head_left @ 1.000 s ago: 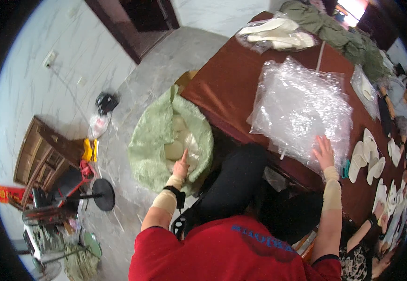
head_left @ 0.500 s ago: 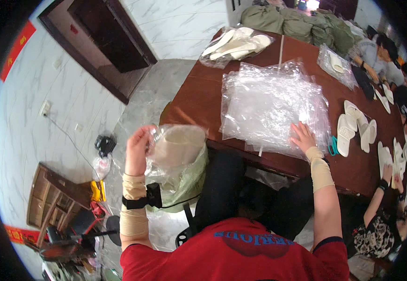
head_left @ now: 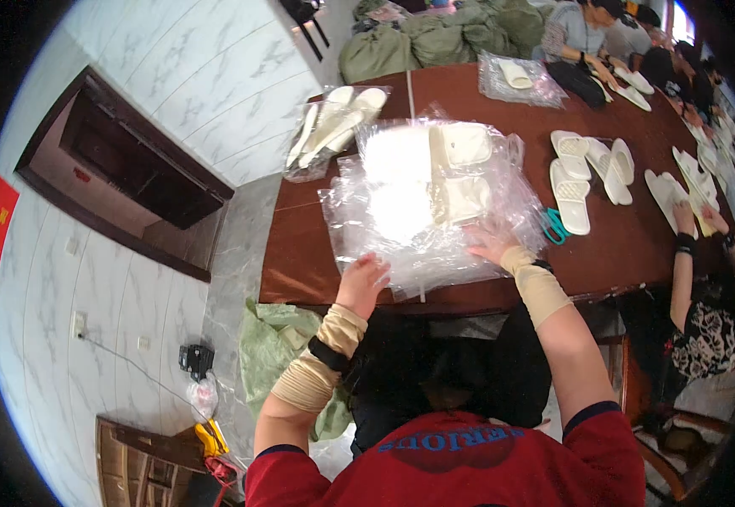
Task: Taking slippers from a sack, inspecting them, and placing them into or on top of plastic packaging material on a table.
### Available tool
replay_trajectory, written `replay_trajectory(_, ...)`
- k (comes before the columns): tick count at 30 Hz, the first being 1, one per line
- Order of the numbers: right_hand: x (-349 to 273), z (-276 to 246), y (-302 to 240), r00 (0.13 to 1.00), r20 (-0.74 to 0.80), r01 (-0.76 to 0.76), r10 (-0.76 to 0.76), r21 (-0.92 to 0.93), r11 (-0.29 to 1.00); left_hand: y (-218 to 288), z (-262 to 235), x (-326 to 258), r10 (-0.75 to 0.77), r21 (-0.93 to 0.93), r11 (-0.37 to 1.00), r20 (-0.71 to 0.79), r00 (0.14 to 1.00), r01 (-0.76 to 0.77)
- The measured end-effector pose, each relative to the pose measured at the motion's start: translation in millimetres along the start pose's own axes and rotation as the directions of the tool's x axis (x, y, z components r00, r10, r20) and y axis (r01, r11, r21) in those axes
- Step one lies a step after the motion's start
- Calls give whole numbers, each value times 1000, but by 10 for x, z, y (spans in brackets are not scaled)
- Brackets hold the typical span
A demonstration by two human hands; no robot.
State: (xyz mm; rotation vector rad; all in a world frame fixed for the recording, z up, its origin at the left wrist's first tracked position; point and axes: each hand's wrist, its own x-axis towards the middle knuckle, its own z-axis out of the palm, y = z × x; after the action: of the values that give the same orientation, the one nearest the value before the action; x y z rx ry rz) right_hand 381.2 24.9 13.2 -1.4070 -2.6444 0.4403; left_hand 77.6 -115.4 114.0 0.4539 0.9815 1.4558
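Observation:
A pair of white slippers (head_left: 466, 198) in clear plastic lies on a stack of clear plastic bags (head_left: 346, 198) on the brown table. Glare hides much of the slippers' left part. My left hand (head_left: 364, 283) is just over the front left edge of the stack, fingers apart and holding nothing. My right hand (head_left: 494, 240) rests on the plastic just below the slippers' right end, its fingers spread. Right of the stack lie teal-handled scissors (head_left: 555, 226) and several loose white slippers (head_left: 570, 198).
Bagged slippers (head_left: 338, 122) lie at the table's far left corner, another bag (head_left: 519, 80) at the far side. A green sack (head_left: 274, 355) stands by the front left corner. People work along the right side; full green sacks (head_left: 443, 46) stand behind.
My left hand has moved right from over the green sack, where it held a clear bag, to the stack. A bagged pair of slippers now lies there. The view has turned.

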Motion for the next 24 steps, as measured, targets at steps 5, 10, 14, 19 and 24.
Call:
replay_trajectory(5, -138, -213, 48, 957, 231, -251, 177, 350, 902, -176, -26, 515, 105, 433, 899, -56, 993, -70)
replay_trajectory(10, 45, 17, 86, 988, 130, -120, 86, 284, 951, -128, 45, 1609, 506, 935, 140, 215, 835, -325)
replay_trajectory(14, -57, -238, 67, 946, 292, -222, 143, 259, 940, -525, 296, 1930, 108, 923, 383, -72, 992, 25)
replay_trajectory(19, -231, -74, 99, 961, 212, -224, 180, 208, 952, -712, 259, 1979, 67, 727, 683, 35, 997, -71)
replay_trajectory(24, -75, -29, 46, 978, 181, -120, 106, 65, 991, 98, 305, 1052, 312, 647, 671, 197, 930, -362)
